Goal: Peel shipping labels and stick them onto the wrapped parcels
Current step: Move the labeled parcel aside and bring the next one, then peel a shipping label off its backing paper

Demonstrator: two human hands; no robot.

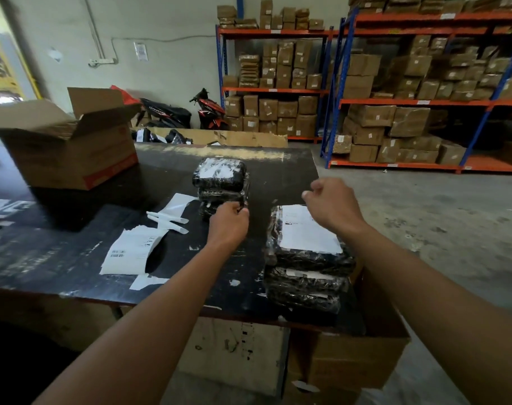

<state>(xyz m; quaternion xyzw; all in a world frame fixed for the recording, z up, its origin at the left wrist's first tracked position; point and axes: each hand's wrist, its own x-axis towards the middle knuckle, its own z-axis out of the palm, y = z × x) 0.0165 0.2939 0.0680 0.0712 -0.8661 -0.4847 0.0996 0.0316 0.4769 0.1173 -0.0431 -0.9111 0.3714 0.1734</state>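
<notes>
1. Where the table (pixel 59 258) runs leftward, loose shipping labels (pixel 126 252) are seen lying flat, their long axis slanting toward the middle. They lie well apart from both hands and nearer the left.
2. In the middle, the far stack (pixel 219 176) of wrapped parcels is met by the left hand (pixel 228 226). Its fingers are curled against the lower parcels, but a grip cannot be confirmed.
3. Rightward, the near stack (pixel 307 258) is already labelled on top. The right hand (pixel 333 206) is held above its far edge with fingers curled and palm hidden, so its contents cannot be told.
4. Lower parcel tops are covered, and label print is blurred.
</notes>
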